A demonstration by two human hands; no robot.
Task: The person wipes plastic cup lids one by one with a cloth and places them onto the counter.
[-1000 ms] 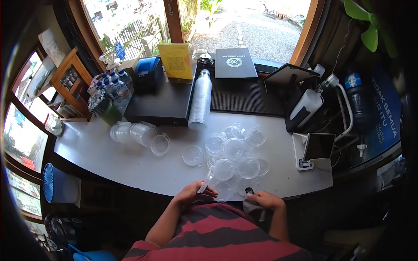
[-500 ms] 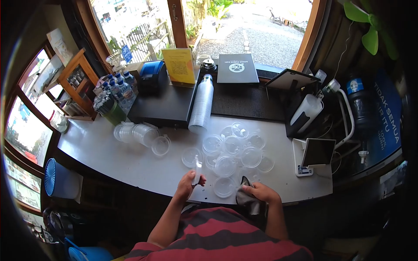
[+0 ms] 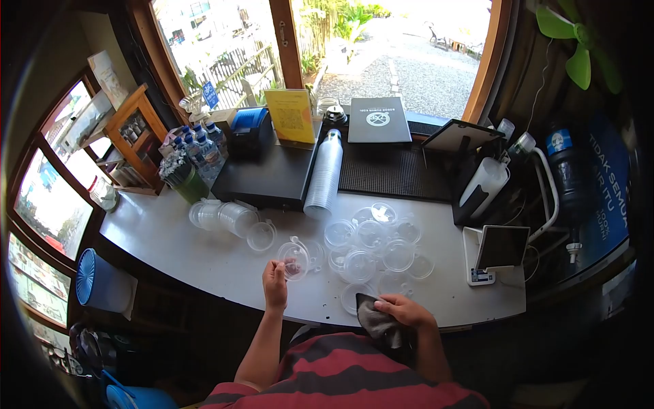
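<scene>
Pinching one clear lid (image 3: 295, 252) in the left hand (image 3: 275, 283) above the bench (image 3: 218, 273), gripping one grey cloth (image 3: 379, 320) in the right hand (image 3: 407, 311). Faces at least ten loose lids (image 3: 371, 235) — nearest partly behind cloth — one green container (image 3: 195, 189) of straws (image 3: 176, 165), one cup stack (image 3: 323, 177) beside one black box (image 3: 262, 180).

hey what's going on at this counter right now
A person in a striped shirt is at a counter. Their left hand holds up a clear lid; their right hand grips a dark cloth. Loose lids lie clustered ahead, a toppled lid stack lies to the left, and a long cup stack lies farther back.
</scene>
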